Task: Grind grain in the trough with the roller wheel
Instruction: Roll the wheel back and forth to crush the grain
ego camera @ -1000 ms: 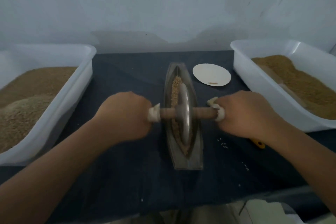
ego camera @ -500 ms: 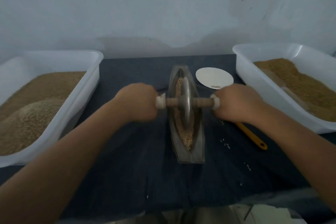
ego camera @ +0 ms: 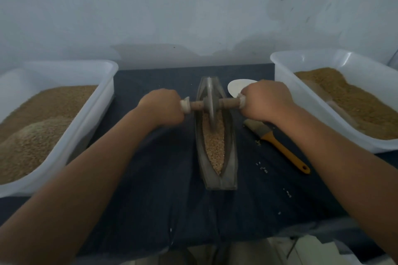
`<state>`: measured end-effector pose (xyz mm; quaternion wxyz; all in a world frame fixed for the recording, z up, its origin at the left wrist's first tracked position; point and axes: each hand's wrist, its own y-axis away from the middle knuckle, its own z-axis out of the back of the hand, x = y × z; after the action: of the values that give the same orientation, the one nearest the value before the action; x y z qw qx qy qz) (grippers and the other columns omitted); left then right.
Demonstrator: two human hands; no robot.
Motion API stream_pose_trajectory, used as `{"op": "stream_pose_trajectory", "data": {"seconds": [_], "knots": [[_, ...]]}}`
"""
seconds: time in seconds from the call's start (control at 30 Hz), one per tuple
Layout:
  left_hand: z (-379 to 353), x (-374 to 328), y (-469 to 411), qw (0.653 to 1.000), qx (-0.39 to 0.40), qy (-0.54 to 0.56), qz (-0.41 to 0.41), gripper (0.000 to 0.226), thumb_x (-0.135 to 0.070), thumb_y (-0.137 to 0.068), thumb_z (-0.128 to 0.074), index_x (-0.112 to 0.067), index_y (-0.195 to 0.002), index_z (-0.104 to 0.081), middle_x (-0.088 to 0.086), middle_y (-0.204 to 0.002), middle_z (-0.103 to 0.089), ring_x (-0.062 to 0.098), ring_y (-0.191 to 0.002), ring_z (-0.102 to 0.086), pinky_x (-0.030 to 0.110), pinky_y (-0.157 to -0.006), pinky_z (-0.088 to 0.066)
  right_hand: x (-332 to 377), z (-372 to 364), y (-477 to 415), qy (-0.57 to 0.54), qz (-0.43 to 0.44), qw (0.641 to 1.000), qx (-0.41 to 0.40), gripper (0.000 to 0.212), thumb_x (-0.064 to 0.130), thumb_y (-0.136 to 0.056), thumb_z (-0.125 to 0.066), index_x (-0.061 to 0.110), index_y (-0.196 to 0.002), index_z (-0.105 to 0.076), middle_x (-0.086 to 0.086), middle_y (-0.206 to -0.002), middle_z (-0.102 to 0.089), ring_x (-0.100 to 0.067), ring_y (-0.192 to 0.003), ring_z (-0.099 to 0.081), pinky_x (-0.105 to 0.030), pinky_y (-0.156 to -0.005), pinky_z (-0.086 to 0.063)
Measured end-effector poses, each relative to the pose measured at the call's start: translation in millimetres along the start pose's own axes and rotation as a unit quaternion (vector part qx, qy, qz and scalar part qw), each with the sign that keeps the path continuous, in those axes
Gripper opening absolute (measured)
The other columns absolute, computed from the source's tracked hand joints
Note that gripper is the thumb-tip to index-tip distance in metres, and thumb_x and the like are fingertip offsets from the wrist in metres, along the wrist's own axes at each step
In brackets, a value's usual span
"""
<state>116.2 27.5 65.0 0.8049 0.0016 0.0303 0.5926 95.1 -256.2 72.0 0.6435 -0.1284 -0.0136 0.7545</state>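
Both sets of fingers are curled tight round the ends of a wooden handle [ego camera: 228,103]. The left hand [ego camera: 161,107] wraps the left end and the right hand [ego camera: 266,101] the right, knuckles up, so the fingertips themselves are hidden underneath. A pale collar shows on the handle just inside each fist.

The handle runs through the roller wheel [ego camera: 211,101], a thin metal disc standing upright on its edge in the far part of the trough [ego camera: 230,157]. The trough is long, narrow and boat-shaped, lying lengthwise away from the person on a dark cloth [ego camera: 161,178]. Its groove holds pale, coarse grain [ego camera: 214,148] from the wheel down to the near tip.

Just right of the trough lies a brush [ego camera: 277,142] with an orange handle, bristles toward the right hand. A white plate [ego camera: 235,87] sits beyond it, partly covered by that hand. A few loose kernels [ego camera: 261,166] dot the cloth near the brush.

Further out stand two white plastic tubs. The left tub [ego camera: 94,101] holds brown grain with a paler heap [ego camera: 32,142] at its near side. The right tub [ego camera: 286,92] holds a sloped brown pile [ego camera: 353,101] – whether whole or ground cannot be told.
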Motion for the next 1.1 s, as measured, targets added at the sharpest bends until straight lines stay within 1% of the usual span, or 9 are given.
{"op": "stream_pose_trajectory", "data": {"seconds": [0.17, 0.27, 0.4, 0.53, 0.67, 0.83, 0.9, 1.0, 1.1], "knots": [[-12, 9, 80, 0.997, 0.040, 0.018, -0.062, 0.026, -0.044, -0.067, -0.055, -0.020, -0.059, -0.056, -0.007, -0.053, -0.058, 0.005, -0.050, -0.056, 0.024, -0.047, -0.037, -3, 19, 73, -0.086, 0.060, 0.990, 0.096, 0.030, 0.056, -0.069, -0.046, 0.030, -0.063, -0.057, 0.009, -0.055, -0.059, -0.004, -0.050, -0.056, -0.027, -0.046, -0.037], [-10, 3, 68, 0.998, 0.008, -0.018, -0.065, 0.028, -0.048, -0.067, -0.052, -0.021, -0.060, -0.054, -0.007, -0.056, -0.056, 0.011, -0.053, -0.056, 0.026, -0.050, -0.040, -5, 13, 67, -0.099, 0.043, 0.985, 0.135, 0.029, 0.057, -0.066, -0.048, 0.030, -0.064, -0.058, 0.010, -0.057, -0.061, -0.003, -0.053, -0.057, -0.027, -0.048, -0.035], [9, -4, -5, 0.996, -0.058, -0.059, -0.013, 0.031, -0.050, -0.081, -0.060, -0.020, -0.070, -0.057, -0.003, -0.072, -0.059, 0.026, -0.069, -0.062, 0.034, -0.065, -0.051, -1, -11, 9, -0.026, -0.021, 0.999, 0.013, 0.027, 0.048, -0.086, -0.052, 0.029, -0.069, -0.056, 0.007, -0.067, -0.059, -0.011, -0.060, -0.051, -0.029, -0.052, -0.033], [14, -6, -26, 0.997, -0.057, -0.051, 0.001, 0.034, -0.052, -0.085, -0.064, -0.021, -0.073, -0.055, 0.000, -0.080, -0.064, 0.027, -0.073, -0.063, 0.037, -0.071, -0.055, -2, -7, -20, -0.011, -0.036, 0.999, -0.013, 0.039, 0.066, -0.083, -0.056, 0.029, -0.069, -0.057, 0.006, -0.070, -0.059, -0.015, -0.061, -0.053, -0.030, -0.056, -0.042], [1, 1, 31, 0.998, 0.020, -0.026, -0.047, 0.021, -0.040, -0.079, -0.063, -0.021, -0.070, -0.060, -0.005, -0.068, -0.063, 0.018, -0.065, -0.063, 0.034, -0.066, -0.058, -6, 3, 26, -0.056, 0.023, 0.995, 0.081, 0.023, 0.048, -0.078, -0.055, 0.028, -0.067, -0.060, 0.006, -0.063, -0.062, -0.008, -0.057, -0.057, -0.028, -0.051, -0.037], [-10, 6, 72, 0.993, -0.041, -0.076, -0.084, 0.027, -0.048, -0.072, -0.060, -0.027, -0.058, -0.051, -0.011, -0.053, -0.052, 0.006, -0.048, -0.049, 0.023, -0.046, -0.033, -4, 18, 69, -0.150, 0.070, 0.961, 0.223, 0.022, 0.057, -0.064, -0.051, 0.053, -0.082, -0.061, 0.030, -0.072, -0.064, 0.006, -0.066, -0.062, -0.025, -0.048, -0.037], [-5, 0, 44, 0.995, -0.033, -0.079, -0.059, 0.029, -0.048, -0.077, -0.061, -0.025, -0.061, -0.052, -0.009, -0.060, -0.055, 0.014, -0.055, -0.054, 0.028, -0.053, -0.043, -3, 7, 53, -0.120, 0.035, 0.978, 0.165, 0.023, 0.054, -0.071, -0.051, 0.035, -0.074, -0.063, 0.008, -0.065, -0.065, -0.009, -0.058, -0.061, -0.029, -0.050, -0.038], [9, -4, -9, 0.996, -0.054, -0.069, -0.007, 0.036, -0.051, -0.085, -0.061, -0.022, -0.066, -0.052, -0.002, -0.072, -0.059, 0.028, -0.067, -0.057, 0.035, -0.065, -0.051, 2, -5, 12, -0.044, -0.036, 0.998, 0.031, 0.031, 0.050, -0.091, -0.045, 0.028, -0.073, -0.059, 0.006, -0.070, -0.060, -0.012, -0.062, -0.053, -0.031, -0.055, -0.036], [14, -8, -27, 0.995, -0.074, -0.067, 0.001, 0.038, -0.057, -0.088, -0.057, -0.023, -0.071, -0.057, 0.000, -0.079, -0.064, 0.026, -0.071, -0.060, 0.035, -0.067, -0.050, 3, -3, -13, -0.037, -0.052, 0.998, 0.023, 0.030, 0.052, -0.093, -0.051, 0.028, -0.077, -0.061, 0.003, -0.077, -0.062, -0.017, -0.067, -0.055, -0.034, -0.062, -0.046]]}}
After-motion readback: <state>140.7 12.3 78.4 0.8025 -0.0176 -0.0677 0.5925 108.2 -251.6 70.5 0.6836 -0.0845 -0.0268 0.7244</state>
